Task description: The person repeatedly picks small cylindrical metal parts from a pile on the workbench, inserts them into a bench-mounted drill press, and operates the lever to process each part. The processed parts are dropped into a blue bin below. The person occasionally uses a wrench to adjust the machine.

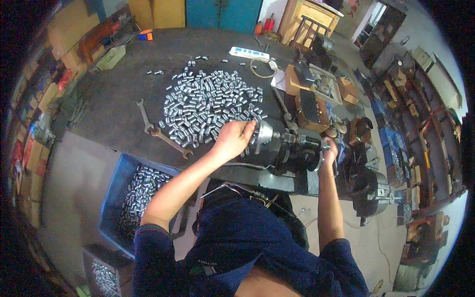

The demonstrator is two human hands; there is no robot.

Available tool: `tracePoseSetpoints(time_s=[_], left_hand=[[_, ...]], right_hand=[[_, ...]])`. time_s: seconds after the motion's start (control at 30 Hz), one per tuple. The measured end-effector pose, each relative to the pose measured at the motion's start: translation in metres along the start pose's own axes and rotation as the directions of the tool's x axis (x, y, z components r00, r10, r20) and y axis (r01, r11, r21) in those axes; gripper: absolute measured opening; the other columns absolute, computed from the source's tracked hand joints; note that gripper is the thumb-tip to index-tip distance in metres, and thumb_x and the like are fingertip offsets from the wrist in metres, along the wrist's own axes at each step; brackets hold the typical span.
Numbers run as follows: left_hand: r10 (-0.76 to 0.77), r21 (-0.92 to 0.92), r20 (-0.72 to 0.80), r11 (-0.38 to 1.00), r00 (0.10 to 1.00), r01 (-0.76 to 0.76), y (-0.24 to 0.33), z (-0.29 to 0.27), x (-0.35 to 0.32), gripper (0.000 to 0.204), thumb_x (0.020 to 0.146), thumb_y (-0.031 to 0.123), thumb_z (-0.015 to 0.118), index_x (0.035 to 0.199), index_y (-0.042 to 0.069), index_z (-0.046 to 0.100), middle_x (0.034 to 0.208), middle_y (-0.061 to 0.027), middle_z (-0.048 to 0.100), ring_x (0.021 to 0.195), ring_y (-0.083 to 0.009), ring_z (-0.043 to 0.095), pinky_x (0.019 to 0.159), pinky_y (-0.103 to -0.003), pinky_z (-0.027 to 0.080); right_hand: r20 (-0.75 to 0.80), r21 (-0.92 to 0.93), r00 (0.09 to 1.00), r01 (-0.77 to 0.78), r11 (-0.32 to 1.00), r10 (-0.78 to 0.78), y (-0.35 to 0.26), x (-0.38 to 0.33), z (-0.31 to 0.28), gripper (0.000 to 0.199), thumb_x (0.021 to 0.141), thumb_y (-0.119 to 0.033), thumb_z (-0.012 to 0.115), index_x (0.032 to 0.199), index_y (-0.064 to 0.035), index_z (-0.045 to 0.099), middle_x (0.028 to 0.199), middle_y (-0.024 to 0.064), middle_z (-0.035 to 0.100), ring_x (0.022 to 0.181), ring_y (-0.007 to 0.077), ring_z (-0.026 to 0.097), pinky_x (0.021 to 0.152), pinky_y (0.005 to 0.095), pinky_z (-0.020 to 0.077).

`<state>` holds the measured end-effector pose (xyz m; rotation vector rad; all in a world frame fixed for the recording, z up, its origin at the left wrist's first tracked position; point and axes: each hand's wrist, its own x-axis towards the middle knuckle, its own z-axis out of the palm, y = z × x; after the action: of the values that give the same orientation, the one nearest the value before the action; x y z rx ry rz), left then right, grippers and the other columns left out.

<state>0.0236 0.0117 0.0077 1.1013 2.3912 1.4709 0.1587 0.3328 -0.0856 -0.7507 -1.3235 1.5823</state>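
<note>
Silver chuck (265, 132): left hand (236, 138) is touching, grip unclear.
Machine (308, 137): right hand (330, 151) is touching, grip unclear.
Cylinders (208, 104): lying beyond left hand.

The metal pieces (213, 101) at centre are silver, the lower-left bin (112, 195) blue, the top doors (222, 15) teal, the bottom-centre shirt (247, 230) navy.

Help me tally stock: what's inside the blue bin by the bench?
Many small silvery metal pieces show in the blue bin; lower layers are covered, and the left arm hides part.
</note>
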Motion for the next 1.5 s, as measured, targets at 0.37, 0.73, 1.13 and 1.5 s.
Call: tracePoseSetpoints(time_s=[0.37,0.73,1.13,1.5], left_hand=[[0.122,0.06,-0.133,0.992,0.984,-0.115,0.002,0.009,0.003,0.041,0.086,0.029,0.041,0.064,-0.003,0.052,0.053,-0.0211,0.047,0.05,-0.0355,0.05,0.047,-0.04,0.036],[0.117,0.03,-0.111,0.993,0.987,-0.114,-0.001,0.008,-0.001,0.039,0.087,0.029,0.04,0.066,-0.002,0.05,0.049,-0.0147,0.048,0.044,-0.0266,0.049,0.045,-0.036,0.036],[0.051,-0.007,-0.18,0.999,0.982,-0.053,-0.001,0.013,0.002,0.036,0.082,0.026,0.046,0.059,-0.001,0.049,0.052,-0.02,0.048,0.051,-0.0365,0.05,0.047,-0.043,0.037],[0.012,0.015,-0.094,1.0,0.996,-0.01,-0.001,-0.003,0.002,0.037,0.085,0.028,0.043,0.067,-0.004,0.053,0.049,-0.0132,0.048,0.044,-0.0177,0.045,0.045,-0.034,0.035]], right_hand=[[0.396,0.241,0.918,-0.122,0.963,0.017,-0.107,-0.083,-0.029,0.023,0.083,-0.023,0.042,0.065,-0.009,0.043,0.049,-0.0032,0.029,0.041,0.0065,0.024,0.036,0.021,0.02],[0.073,0.315,0.993,0.062,0.947,-0.09,-0.119,-0.055,0.028,0.014,0.078,-0.009,0.038,0.069,-0.004,0.047,0.054,-0.002,0.033,0.043,0.0057,0.026,0.038,0.0198,0.0205],[0.181,0.258,0.951,-0.294,0.92,0.253,-0.017,-0.066,-0.055,0.018,0.079,-0.023,0.046,0.069,-0.0087,0.049,0.056,-0.0027,0.041,0.043,0.0072,0.036,0.035,0.0207,0.0255],[0.143,0.244,0.986,0.049,0.968,-0.086,-0.087,-0.017,0.025,0.019,0.08,-0.019,0.049,0.067,-0.0047,0.05,0.052,-0.0024,0.036,0.043,0.0065,0.031,0.037,0.0209,0.0236]])
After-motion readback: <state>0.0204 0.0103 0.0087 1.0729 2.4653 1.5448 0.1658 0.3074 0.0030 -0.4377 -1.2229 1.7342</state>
